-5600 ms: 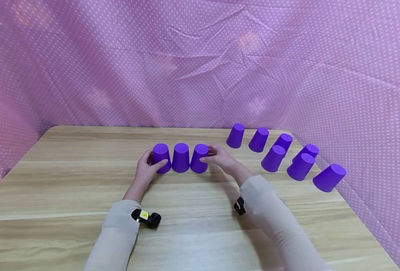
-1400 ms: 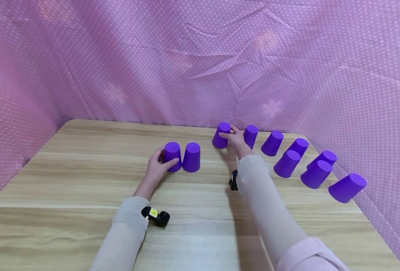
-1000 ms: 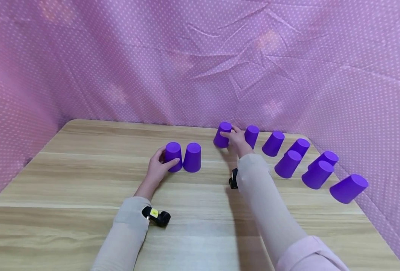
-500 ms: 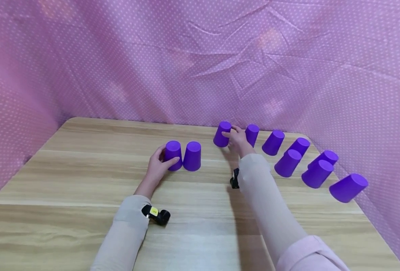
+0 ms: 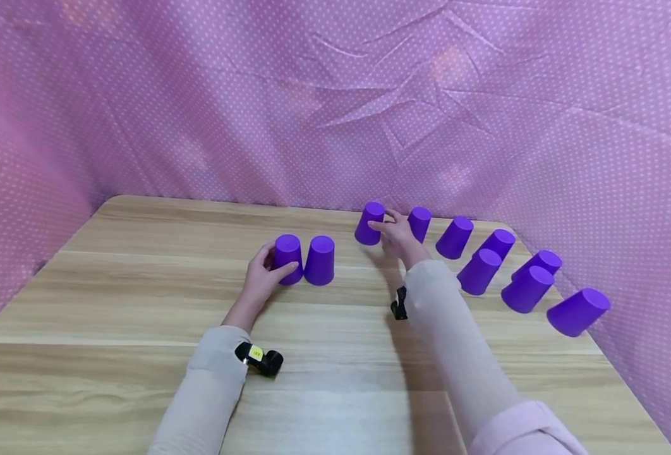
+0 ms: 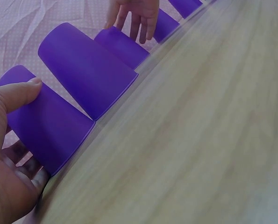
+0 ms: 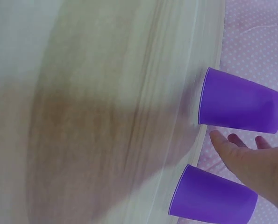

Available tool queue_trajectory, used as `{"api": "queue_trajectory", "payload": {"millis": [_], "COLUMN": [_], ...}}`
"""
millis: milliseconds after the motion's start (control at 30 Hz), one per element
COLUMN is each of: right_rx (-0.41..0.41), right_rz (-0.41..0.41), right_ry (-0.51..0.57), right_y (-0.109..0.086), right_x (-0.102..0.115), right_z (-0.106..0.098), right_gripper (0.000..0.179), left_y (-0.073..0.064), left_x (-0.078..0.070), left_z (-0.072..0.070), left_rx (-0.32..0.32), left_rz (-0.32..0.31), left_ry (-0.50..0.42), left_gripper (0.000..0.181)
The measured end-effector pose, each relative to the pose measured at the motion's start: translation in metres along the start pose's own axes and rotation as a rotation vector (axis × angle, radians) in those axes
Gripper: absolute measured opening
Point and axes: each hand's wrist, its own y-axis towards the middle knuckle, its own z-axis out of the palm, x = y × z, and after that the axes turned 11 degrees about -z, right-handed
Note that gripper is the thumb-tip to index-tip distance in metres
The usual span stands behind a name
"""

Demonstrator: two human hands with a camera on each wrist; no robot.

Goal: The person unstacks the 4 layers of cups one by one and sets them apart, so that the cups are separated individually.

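Observation:
All the cups are purple and stand upside down. My left hand (image 5: 258, 277) grips one cup (image 5: 286, 254), its thumb across the front and its fingers behind, as the left wrist view shows. A second cup (image 5: 320, 260) stands close against that cup's right side. Farther back, my right hand (image 5: 402, 239) is beside another cup (image 5: 365, 231) at the left end of the back row. In the right wrist view, this hand's fingers (image 7: 227, 147) are spread and apart from the cup (image 7: 239, 102); its thumb is near the cup's base, mostly cut off by the frame.
Just right of my right hand a cup (image 5: 419, 218) is partly hidden. More upside-down cups follow along the right, including one in the back row (image 5: 455, 239) and one nearest the right edge (image 5: 577, 313). Pink dotted cloth (image 5: 227, 114) hangs behind the wooden table (image 5: 131, 303).
Since the earliest frame, the rightmost of three cups has gone with my right hand to the back row's left end. Over the last second, cups and hands have hardly moved; the view shifts slightly.

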Motion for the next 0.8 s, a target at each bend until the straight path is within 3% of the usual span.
{"api": "queue_trajectory", "payload": {"millis": [433,800], "right_rx": [0.028,0.061], "right_rz": [-0.001,-0.06], "right_ry": [-0.086,-0.072], "right_y": [-0.022,-0.035], "right_x": [0.011,0.016], "right_z": [-0.005,-0.013], "right_gripper": [0.071,0.072], "left_y": [0.0,0.001], "left_x": [0.001,0.004], "left_z": [0.0,0.002], "left_rx": [-0.01,-0.005], "left_rz": [0.005,0.008], "left_ry": [-0.001,-0.017], "left_gripper": [0.062,0.063]}}
